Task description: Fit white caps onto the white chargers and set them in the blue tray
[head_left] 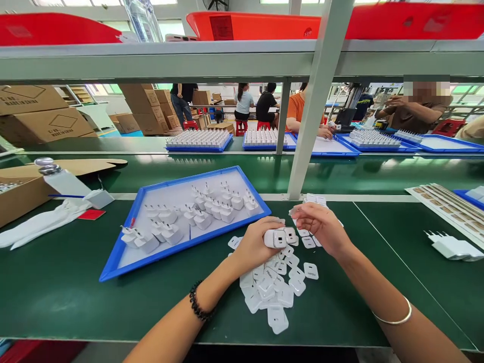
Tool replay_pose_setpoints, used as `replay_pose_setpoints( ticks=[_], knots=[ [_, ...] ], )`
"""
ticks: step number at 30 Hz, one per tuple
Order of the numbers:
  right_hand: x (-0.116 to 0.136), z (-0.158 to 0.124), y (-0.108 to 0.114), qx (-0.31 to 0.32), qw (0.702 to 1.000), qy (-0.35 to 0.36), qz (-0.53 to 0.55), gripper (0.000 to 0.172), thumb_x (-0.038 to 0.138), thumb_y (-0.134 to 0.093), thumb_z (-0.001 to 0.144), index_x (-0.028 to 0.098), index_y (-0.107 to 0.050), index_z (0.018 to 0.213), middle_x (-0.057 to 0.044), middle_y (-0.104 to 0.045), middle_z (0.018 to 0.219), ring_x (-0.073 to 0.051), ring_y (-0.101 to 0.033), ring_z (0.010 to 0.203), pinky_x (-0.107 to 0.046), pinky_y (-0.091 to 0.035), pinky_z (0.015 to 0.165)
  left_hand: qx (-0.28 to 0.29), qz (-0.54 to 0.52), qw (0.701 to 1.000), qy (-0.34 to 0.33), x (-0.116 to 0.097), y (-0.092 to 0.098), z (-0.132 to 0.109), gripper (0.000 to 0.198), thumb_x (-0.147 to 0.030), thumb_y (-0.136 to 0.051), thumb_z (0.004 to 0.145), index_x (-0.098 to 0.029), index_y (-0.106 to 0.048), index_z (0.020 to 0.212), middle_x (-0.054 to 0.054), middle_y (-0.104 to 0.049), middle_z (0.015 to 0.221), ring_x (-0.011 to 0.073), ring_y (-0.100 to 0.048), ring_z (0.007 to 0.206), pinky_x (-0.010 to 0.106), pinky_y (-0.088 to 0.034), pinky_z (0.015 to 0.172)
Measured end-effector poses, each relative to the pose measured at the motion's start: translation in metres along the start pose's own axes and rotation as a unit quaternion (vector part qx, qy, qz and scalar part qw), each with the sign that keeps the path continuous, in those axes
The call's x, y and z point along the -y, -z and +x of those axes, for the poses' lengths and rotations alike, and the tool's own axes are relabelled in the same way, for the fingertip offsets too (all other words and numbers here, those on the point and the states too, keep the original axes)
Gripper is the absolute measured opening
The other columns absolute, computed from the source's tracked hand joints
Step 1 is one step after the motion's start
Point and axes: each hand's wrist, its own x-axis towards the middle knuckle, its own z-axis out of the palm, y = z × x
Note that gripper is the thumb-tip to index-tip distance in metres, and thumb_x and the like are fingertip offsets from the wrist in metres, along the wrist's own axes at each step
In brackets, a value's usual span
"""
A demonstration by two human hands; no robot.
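Note:
My left hand point(257, 242) is closed round two white charger plugs point(280, 237) held just above the green table. My right hand point(321, 224) hovers beside them with fingers curled and pinched at the plugs' upper edge; what it pinches is too small to name. Below both hands lies a heap of several white rounded label stickers point(274, 290). To the left, a blue tray point(113, 264) with a white liner holds several more white charger plugs point(212, 206).
A cardboard box point(18, 194) and white gloves point(38, 224) lie at the far left. A row of white chargers point(456, 248) and strips of labels point(446, 206) sit at the right. A grey post point(308, 141) rises behind my hands. Other people work across the line.

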Motion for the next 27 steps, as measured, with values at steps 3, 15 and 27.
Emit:
replay_pose_setpoints(
  ticks=[3, 15, 27],
  knots=[
    [0.002, -0.003, -0.002, 0.015, 1.000, -0.020, -0.008, 0.026, 0.042, -0.075, 0.070, 0.018, -0.070, 0.079, -0.005, -0.072, 0.072, -0.017, -0.067, 0.065, -0.028, -0.051, 0.059, -0.043, 0.042, 0.998, -0.028, 0.005, -0.001, -0.003, 0.035, -0.017, -0.072, 0.074, -0.018, -0.066, 0.109, 0.012, -0.067, 0.114, 0.0254, -0.064, 0.107, 0.042, -0.054, 0.092],
    [0.001, -0.011, -0.006, -0.030, 0.990, 0.089, -0.108, 0.020, 0.035, -0.078, 0.071, 0.021, -0.064, 0.072, 0.003, -0.059, 0.064, -0.011, -0.050, 0.054, -0.026, -0.042, 0.053, -0.144, 0.090, 0.982, -0.086, 0.000, -0.001, -0.005, 0.037, -0.009, -0.061, 0.081, -0.018, -0.061, 0.117, 0.012, -0.064, 0.119, 0.0227, -0.062, 0.112, 0.040, -0.053, 0.095],
    [0.001, -0.027, -0.018, 0.117, 0.993, 0.004, 0.004, 0.024, 0.035, -0.072, 0.080, 0.019, -0.059, 0.067, 0.003, -0.063, 0.051, -0.010, -0.052, 0.043, -0.023, -0.044, 0.046, -0.200, 0.095, 0.968, -0.119, -0.007, 0.003, -0.005, 0.038, -0.009, -0.061, 0.081, -0.020, -0.062, 0.117, 0.010, -0.065, 0.118, 0.0222, -0.064, 0.107, 0.038, -0.056, 0.092]
  ],
)
